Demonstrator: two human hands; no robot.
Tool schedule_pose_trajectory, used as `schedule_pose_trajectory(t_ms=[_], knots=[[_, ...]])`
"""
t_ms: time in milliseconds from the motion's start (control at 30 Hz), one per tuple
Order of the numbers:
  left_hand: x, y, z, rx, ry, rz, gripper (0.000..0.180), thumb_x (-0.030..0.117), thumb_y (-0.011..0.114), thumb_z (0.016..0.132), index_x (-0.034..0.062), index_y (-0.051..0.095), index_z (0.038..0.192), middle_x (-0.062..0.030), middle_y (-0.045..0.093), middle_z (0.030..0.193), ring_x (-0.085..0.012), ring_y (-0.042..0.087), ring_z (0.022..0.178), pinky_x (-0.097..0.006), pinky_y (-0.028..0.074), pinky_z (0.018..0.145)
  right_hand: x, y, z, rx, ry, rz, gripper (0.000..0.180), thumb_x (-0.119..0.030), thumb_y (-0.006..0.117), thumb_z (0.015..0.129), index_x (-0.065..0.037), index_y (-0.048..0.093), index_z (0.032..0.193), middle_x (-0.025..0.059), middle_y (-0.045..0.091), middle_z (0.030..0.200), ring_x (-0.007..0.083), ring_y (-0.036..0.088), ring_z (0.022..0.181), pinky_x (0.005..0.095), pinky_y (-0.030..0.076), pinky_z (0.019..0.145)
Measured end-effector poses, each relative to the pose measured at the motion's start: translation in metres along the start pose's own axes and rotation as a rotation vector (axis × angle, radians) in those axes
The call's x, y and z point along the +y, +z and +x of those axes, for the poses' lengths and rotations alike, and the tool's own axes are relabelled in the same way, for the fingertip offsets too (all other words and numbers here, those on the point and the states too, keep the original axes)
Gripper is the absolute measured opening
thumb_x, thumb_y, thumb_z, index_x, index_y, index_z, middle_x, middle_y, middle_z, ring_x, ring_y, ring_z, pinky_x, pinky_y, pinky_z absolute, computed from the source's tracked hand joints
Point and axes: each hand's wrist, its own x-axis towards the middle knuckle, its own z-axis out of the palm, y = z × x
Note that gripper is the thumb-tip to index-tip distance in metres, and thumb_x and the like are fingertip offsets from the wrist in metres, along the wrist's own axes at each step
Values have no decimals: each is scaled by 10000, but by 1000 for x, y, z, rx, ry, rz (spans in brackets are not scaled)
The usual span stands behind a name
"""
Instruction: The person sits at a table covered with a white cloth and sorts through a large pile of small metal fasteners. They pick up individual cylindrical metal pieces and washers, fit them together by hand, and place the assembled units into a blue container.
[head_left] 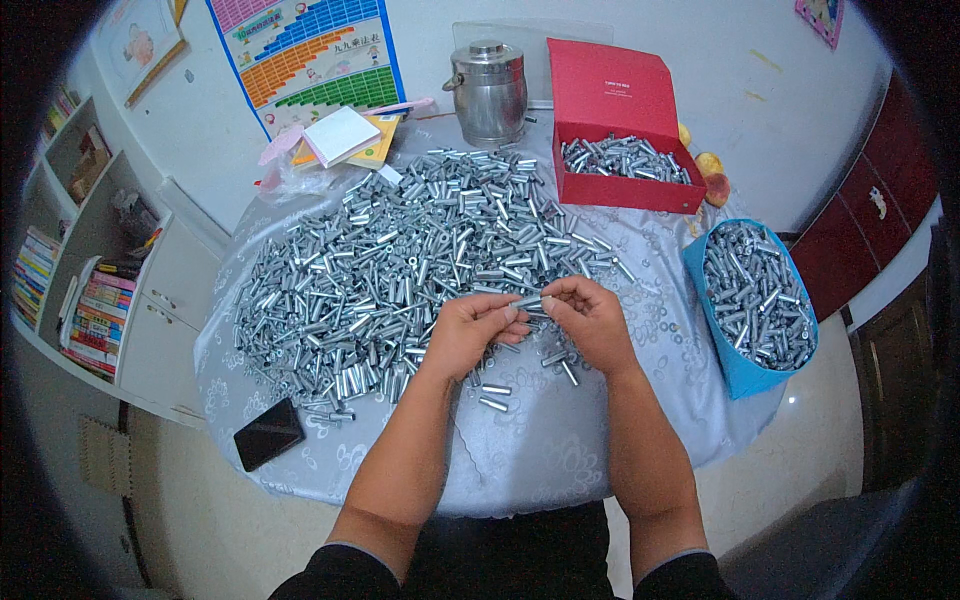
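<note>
A big heap of small silver metal sleeves [400,250] covers the round table with its pale patterned cloth [540,450]. My left hand [468,330] and my right hand [592,318] meet above the near edge of the heap. Together their fingertips pinch a short silver sleeve piece [530,303]. A few loose sleeves [494,396] lie on the cloth just below my hands.
A red open box [620,150] with sleeves stands at the back right. A blue bin [755,300] full of them hangs at the table's right edge. A steel pot [488,92], papers [345,135] and a black phone [268,434] are also on the table. Shelves with books [95,310] stand left.
</note>
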Motion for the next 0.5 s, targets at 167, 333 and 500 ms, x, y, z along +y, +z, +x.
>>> schedule_pose_trajectory(t_ms=[167,333,500], knots=[[2,-1,6,78,-23,-154,266,67,578,928,-70,612,1153,-164,691,972,-212,698,821,-299,591,723,-2,-2,2,30,1,-85,133,-78,703,819,-13,675,932,4,629,806,73,543,707,233,459,674],[1,-9,5,129,-9,-278,281,92,601,921,-71,603,1151,-163,688,975,-207,699,821,-284,590,717,-4,-21,-4,-357,-113,-555,113,-107,744,732,-49,706,822,57,647,780,168,600,738,293,482,684],[4,-8,5,139,-4,-297,273,83,590,931,-84,592,1147,-182,682,972,-224,700,824,-290,595,719,-5,-14,-8,-578,-106,-704,159,-160,769,695,-83,711,821,75,642,815,264,611,840,378,481,770]])
